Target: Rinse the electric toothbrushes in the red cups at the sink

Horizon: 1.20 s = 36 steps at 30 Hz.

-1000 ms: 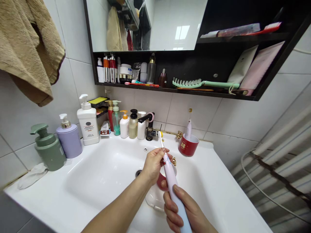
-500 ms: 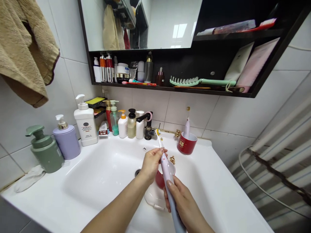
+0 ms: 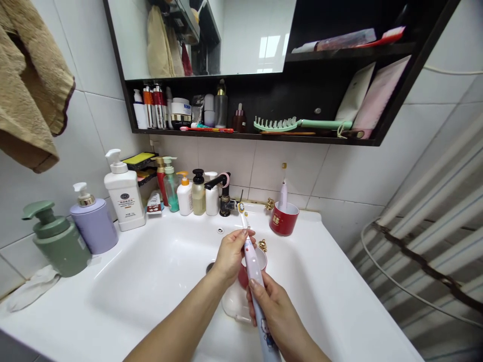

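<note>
One toothbrush [image 3: 252, 264] in grasp: left hand [image 3: 231, 255] pinches its neck [image 3: 244, 221], right hand [image 3: 277, 306] wraps the handle [image 3: 259, 314]. Both forearms [image 3: 181, 314] converge over the sink [image 3: 151, 271].

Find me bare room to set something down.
Free: white ceramic sink's right ledge, in front of its round red cup; front-left ledge, beside the crumpled white cloth. Crowded: back-left, squat green pump bottle to long-spouted black faucet.

Held toothbrush [image 3: 254, 265] pink fading to pale blue, perhaps cartoon-printed; towel [image 3: 37, 108] tan.
</note>
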Motion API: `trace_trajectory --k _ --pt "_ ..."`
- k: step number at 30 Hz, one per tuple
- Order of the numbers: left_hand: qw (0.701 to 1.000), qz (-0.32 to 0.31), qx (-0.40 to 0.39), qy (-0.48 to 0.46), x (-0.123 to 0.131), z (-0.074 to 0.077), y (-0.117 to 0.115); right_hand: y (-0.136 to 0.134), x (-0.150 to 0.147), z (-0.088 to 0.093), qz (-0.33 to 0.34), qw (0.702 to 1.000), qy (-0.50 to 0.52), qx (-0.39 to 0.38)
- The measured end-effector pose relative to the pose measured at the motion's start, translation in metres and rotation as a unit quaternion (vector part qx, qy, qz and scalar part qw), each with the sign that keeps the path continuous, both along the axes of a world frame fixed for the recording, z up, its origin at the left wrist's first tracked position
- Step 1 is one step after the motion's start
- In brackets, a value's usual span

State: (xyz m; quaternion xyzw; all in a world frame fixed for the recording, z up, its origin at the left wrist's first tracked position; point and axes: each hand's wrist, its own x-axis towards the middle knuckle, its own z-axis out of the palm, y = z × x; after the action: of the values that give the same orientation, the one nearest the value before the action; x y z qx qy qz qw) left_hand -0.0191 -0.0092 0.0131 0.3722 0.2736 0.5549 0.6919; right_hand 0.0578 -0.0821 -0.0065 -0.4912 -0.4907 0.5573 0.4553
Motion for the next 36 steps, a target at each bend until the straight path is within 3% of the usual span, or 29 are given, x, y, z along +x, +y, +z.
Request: trace_trajectory --k 3,6,10,13,17,20,23,26,29,36 --pt "0.999 0.0 0.002 0.041 -0.001 0.0 0.002 0.008 0.012 0.003 -0.064 0.997 -0.013 0.046" --pt "0.99 0.005 0.026 0.14 -0.002 -0.006 0.006 0.03 0.028 0.011 -0.142 0.981 -0.063 0.119" --pt "0.947 0.044 0.125 0.292 -0.001 -0.023 0.011 0.072 0.035 0.014 -0.193 0.955 -0.142 0.176" --pt "0.879 0.068 0.208 0.424 0.0 -0.036 0.01 0.093 0.032 0.003 -0.199 0.941 -0.205 0.179" --pt "0.753 0.054 0.269 0.599 0.002 -0.043 0.004 0.101 0.031 -0.016 -0.201 0.919 -0.3 0.161" --pt "0.676 0.011 0.292 0.676 0.003 -0.044 0.0 0.101 0.031 -0.024 -0.2 0.898 -0.362 0.15" --pt "0.62 -0.026 0.323 0.715 0.004 -0.046 -0.002 0.101 0.031 -0.027 -0.197 0.876 -0.418 0.135" --pt "0.6 -0.04 0.329 0.728 0.005 -0.047 -0.003 0.097 0.032 -0.03 -0.189 0.86 -0.46 0.118" --pt "0.604 -0.043 0.351 0.714 0.01 -0.042 -0.006 0.092 0.039 -0.026 -0.18 0.85 -0.48 0.118" --pt "0.589 -0.035 0.478 0.651 0.053 -0.01 -0.009 0.071 0.095 0.013 -0.206 0.833 -0.495 0.138"
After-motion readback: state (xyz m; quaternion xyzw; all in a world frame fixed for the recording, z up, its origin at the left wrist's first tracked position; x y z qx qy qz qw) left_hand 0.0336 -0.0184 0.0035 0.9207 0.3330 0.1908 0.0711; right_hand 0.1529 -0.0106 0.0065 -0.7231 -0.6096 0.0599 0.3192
